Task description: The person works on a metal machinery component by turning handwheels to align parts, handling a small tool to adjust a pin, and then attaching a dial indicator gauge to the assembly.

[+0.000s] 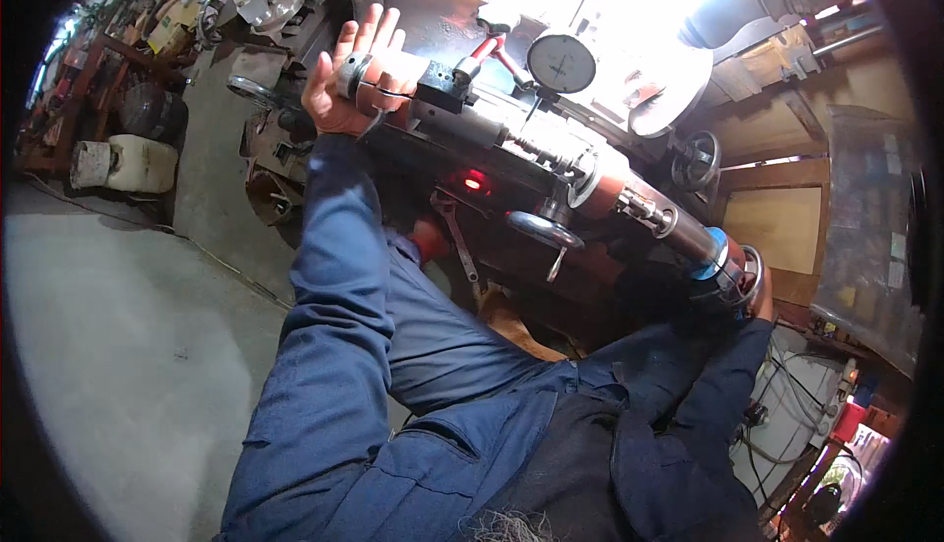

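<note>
My left hand (323, 99) is raised at the headstock end of a lathe-like machine, fingers stretched up and apart. Its palm lies behind or against a round metal collar (352, 76), which hides part of it. At the far right my right hand (765, 300) is at the rim of a handwheel (752, 271) on the end of the tailstock (688, 239); its fingers are mostly hidden, but they seem to curl round the rim. Between the hands, a round dial gauge (561, 63) stands above a stepped metal shaft (546, 152), with a red jointed arm (503, 58) beside it.
A handwheel with a crank (546, 230) juts toward me from the machine's front. An adjustable wrench (455, 232) hangs below a lit red lamp (472, 184). Another handwheel (695, 158) sits at the right. A whitish jug (143, 163) stands left; cables (792, 375) lie lower right.
</note>
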`<state>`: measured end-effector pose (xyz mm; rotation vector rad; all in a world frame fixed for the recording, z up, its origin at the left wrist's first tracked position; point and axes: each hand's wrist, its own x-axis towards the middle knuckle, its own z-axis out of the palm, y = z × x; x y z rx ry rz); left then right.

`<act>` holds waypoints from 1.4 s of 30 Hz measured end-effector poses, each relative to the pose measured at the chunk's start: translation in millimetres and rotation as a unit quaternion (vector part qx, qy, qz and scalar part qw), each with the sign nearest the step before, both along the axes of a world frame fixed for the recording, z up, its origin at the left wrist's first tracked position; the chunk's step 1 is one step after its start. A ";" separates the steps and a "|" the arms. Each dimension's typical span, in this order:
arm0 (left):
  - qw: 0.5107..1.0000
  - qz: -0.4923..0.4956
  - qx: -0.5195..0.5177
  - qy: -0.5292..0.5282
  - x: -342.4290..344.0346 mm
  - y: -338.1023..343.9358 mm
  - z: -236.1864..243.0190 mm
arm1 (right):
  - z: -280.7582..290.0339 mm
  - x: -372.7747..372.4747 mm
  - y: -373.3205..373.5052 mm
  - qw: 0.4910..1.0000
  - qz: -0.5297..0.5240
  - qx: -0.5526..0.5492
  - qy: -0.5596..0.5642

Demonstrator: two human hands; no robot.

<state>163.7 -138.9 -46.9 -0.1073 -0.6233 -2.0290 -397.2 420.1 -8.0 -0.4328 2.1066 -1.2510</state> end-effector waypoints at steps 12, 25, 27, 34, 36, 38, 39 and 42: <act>0.998 0.017 -0.012 -0.062 11.8 -0.6 7.3 | 76.8 135.4 -103.7 0.961 0.119 -0.221 -0.120; 0.941 0.043 0.111 -0.316 21.8 8.7 42.5 | 71.2 139.8 -106.2 0.969 0.041 -0.222 -0.101; 0.943 -0.005 0.085 -0.320 25.7 12.4 49.4 | 63.3 120.4 -92.2 0.978 -0.002 -0.209 -0.018; 0.805 0.403 0.254 -0.353 22.2 34.8 41.8 | 7.0 86.8 -39.3 0.952 0.144 0.043 0.266; 0.746 0.477 0.358 -0.296 9.5 72.4 30.0 | 2.9 97.4 -39.2 0.959 0.125 0.048 0.248; 0.724 0.444 0.408 -0.335 -12.6 121.2 3.2 | 8.9 107.3 -36.1 0.956 0.134 0.076 0.251; 0.738 0.406 0.414 -0.345 -32.4 146.9 -3.7 | 13.4 112.0 -29.9 0.955 0.137 0.094 0.247; 0.897 0.133 0.331 -0.261 -74.7 194.9 0.0 | 35.8 130.3 -10.7 0.956 0.143 0.138 0.217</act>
